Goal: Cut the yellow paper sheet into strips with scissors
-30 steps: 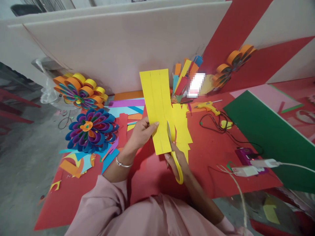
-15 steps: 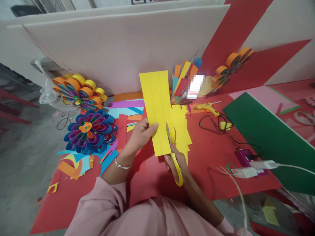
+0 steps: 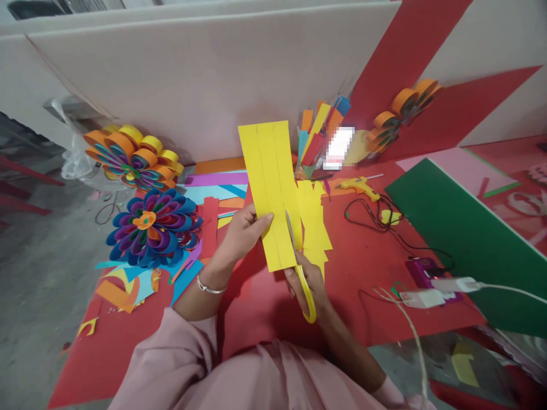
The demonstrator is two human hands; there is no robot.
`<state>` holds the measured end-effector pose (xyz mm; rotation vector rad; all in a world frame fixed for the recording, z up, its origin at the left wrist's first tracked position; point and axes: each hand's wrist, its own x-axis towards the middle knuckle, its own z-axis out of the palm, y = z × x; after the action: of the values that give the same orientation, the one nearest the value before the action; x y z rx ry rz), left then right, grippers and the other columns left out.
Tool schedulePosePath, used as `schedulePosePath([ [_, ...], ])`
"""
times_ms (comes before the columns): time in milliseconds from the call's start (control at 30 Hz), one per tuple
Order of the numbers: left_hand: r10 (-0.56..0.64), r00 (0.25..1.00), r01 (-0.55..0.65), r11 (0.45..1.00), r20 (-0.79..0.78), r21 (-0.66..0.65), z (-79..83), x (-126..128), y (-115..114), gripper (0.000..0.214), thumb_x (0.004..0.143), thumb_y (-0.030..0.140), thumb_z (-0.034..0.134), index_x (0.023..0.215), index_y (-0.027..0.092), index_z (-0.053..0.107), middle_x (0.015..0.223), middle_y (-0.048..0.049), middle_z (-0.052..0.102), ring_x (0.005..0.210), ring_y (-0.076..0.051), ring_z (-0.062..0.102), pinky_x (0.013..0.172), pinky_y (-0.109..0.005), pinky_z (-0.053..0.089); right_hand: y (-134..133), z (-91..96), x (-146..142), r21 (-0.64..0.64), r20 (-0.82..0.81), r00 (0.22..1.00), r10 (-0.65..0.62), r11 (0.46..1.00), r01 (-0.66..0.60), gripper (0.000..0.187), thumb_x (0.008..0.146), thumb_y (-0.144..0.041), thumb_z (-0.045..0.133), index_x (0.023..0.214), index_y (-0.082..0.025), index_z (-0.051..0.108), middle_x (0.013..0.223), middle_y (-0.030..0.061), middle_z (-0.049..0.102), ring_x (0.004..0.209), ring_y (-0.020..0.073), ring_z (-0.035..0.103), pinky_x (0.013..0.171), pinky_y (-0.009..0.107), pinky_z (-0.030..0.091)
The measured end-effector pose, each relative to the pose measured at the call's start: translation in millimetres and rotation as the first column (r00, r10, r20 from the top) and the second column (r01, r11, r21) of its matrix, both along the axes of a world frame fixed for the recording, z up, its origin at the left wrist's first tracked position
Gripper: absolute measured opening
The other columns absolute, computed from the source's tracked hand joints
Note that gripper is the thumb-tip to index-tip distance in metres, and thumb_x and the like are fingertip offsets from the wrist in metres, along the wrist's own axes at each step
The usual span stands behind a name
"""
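Ruled yellow paper (image 3: pixel 267 182) being cut

Above the red table (image 3: pixel 354 262), it is pinched by the left hand's (image 3: pixel 245 232) fingers; yellow-handled scissors (image 3: pixel 301 274) are gripped by the right hand (image 3: pixel 315 280). Lengthwise cutting seems in hand; straight snipping is probably needed next.

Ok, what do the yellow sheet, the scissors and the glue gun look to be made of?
Yellow sheet: matte paper or thin card, going by its crisp edges and thin dark lines.
Scissors: likely metal blade, being grey; handle probably smooth plastic, being solid yellow.
Glue gun: apparently smooth hard plastic, from its moulded shape.
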<state>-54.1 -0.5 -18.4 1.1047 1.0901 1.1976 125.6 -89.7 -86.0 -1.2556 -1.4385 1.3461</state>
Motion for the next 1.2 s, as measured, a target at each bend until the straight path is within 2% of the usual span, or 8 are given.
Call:
schedulePosePath([
  [233, -0.002, 1.000, 0.002, 1.000, 0.028, -0.003, -0.1, 2.1, 0.4, 0.042, 0.073, 0.053, 0.089, 0.092, 0.018, 0.074, 0.083, -0.0043, 0.077, 0.070, -0.018, 0.068, 0.061, -0.029, 0.054, -2.3, -7.2, -1.8, 0.003, -0.028, 0.999, -0.029, 1.000, 0.029, 0.022, 0.100, -0.042, 0.057, 0.094, -0.021, 0.065, 0.050, -0.0077, 0.047, 0.042, 0.0111, 0.043, 0.044, 0.025, 0.037],
  [500, 0.016, 0.995, -0.012, 0.999, 0.100, -0.044, -0.2, -3.6, 2.4, 0.037, 0.078, 0.051, 0.086, 0.094, 0.020, 0.077, 0.085, -0.0044, 0.079, 0.068, -0.018, 0.070, 0.059, -0.028, 0.054, -1.4, -14.2, -0.2, 0.034, -0.040, 0.999, -0.002, 0.999, 0.004, 0.031, 0.103, -0.051, 0.056, 0.106, -0.023, 0.068, 0.051, -0.0070, 0.048, 0.041, 0.0126, 0.046, 0.042, 0.024, 0.039],
  [633, 0.048, 0.993, -0.053, 0.998, 0.111, 0.041, -0.3, -9.4, 5.8, 0.035, 0.082, 0.049, 0.084, 0.102, 0.021, 0.077, 0.092, -0.0048, 0.080, 0.069, -0.017, 0.070, 0.061, -0.028, 0.054, -2.0, -14.0, -0.4, 0.045, -0.032, 0.999, 0.032, 0.998, -0.031, 0.034, 0.102, -0.049, 0.057, 0.115, -0.021, 0.070, 0.051, -0.0067, 0.049, 0.042, 0.0136, 0.049, 0.042, 0.025, 0.040],
  [767, 0.077, 0.992, -0.085, 0.993, 0.099, 0.081, -1.7, -10.5, 6.7, 0.033, 0.079, 0.047, 0.087, 0.096, 0.020, 0.077, 0.091, -0.0051, 0.079, 0.074, -0.018, 0.070, 0.069, -0.031, 0.055, -4.6, -16.1, -3.2, -0.004, -0.025, 1.000, 0.003, 1.000, -0.003, 0.026, 0.100, -0.047, 0.059, 0.096, -0.024, 0.070, 0.053, -0.0040, 0.053, 0.046, 0.0155, 0.053, 0.042, 0.026, 0.041],
  [933, 0.058, 0.997, -0.062, 0.994, 0.050, 0.086, 4.9, -8.2, 2.3, 0.034, 0.076, 0.050, 0.086, 0.088, 0.020, 0.075, 0.082, -0.0034, 0.076, 0.067, -0.017, 0.065, 0.062, -0.030, 0.053, -2.7, -8.5, -5.2, -0.021, -0.003, 1.000, 0.004, 1.000, -0.004, 0.028, 0.098, -0.050, 0.062, 0.097, -0.022, 0.067, 0.063, -0.0019, 0.060, 0.051, 0.0151, 0.056, 0.043, 0.025, 0.043],
  [1033, 0.045, 0.999, -0.044, 0.995, -0.014, 0.085, 11.4, -7.1, -2.1, 0.035, 0.075, 0.050, 0.086, 0.087, 0.020, 0.075, 0.077, -0.0027, 0.073, 0.062, -0.015, 0.061, 0.055, -0.028, 0.048, -0.9, -2.5, -6.1, -0.029, 0.038, 0.999, -0.007, 1.000, 0.009, 0.022, 0.094, -0.044, 0.064, 0.099, -0.022, 0.066, 0.071, -0.0007, 0.064, 0.056, 0.0150, 0.058, 0.048, 0.025, 0.045],
  [1133, 0.038, 0.998, -0.034, 0.996, -0.041, 0.087, 14.3, -6.2, -4.9, 0.034, 0.075, 0.048, 0.086, 0.089, 0.019, 0.075, 0.076, -0.0026, 0.072, 0.061, -0.014, 0.060, 0.054, -0.027, 0.047, 0.2, 1.4, -6.5, -0.065, 0.024, 1.000, 0.001, 0.998, 0.001, 0.024, 0.091, -0.040, 0.066, 0.107, -0.022, 0.068, 0.070, -0.0017, 0.064, 0.056, 0.0158, 0.059, 0.050, 0.026, 0.046],
  [1200, 0.030, 0.998, -0.026, 0.996, -0.049, 0.082, 13.5, -5.3, -5.6, 0.034, 0.076, 0.048, 0.085, 0.089, 0.019, 0.074, 0.077, -0.0029, 0.072, 0.062, -0.015, 0.061, 0.055, -0.027, 0.048, 1.3, 2.6, -6.9, -0.090, -0.004, 1.000, -0.009, 0.996, 0.008, 0.025, 0.091, -0.042, 0.065, 0.105, -0.022, 0.069, 0.068, -0.0010, 0.064, 0.056, 0.0169, 0.060, 0.050, 0.027, 0.048],
])
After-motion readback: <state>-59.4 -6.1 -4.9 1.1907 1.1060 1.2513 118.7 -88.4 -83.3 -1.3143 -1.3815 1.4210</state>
